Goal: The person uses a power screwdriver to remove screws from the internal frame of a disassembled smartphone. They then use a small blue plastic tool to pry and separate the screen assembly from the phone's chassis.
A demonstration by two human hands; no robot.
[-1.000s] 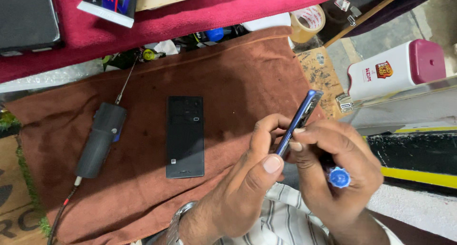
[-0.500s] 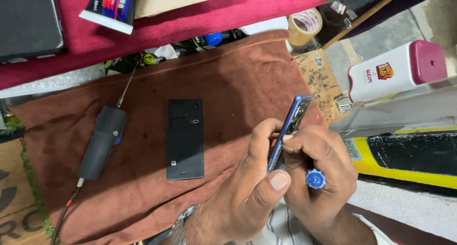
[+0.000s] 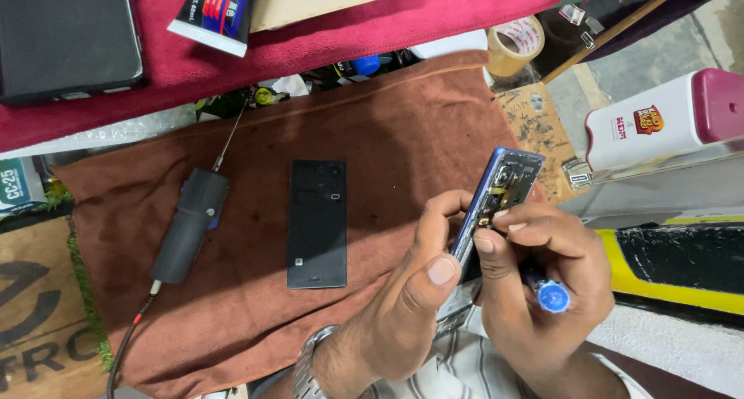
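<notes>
Tilted further since the earlier frame, opened phone (image 3: 496, 197) now shows its insides | brown cloth (image 3: 372, 120), phone over its right edge | left hand (image 3: 403, 306) grips phone | right hand (image 3: 542, 283) clasps blue-capped tool (image 3: 552, 296) | black back cover (image 3: 317, 224) at cloth centre

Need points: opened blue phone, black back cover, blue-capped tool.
opened blue phone (image 3: 508, 184): head view, exposed internals near top.
flat black back cover (image 3: 317, 225): head view, panel centre.
blue-capped tool (image 3: 552, 297): head view, round cap end.
</notes>
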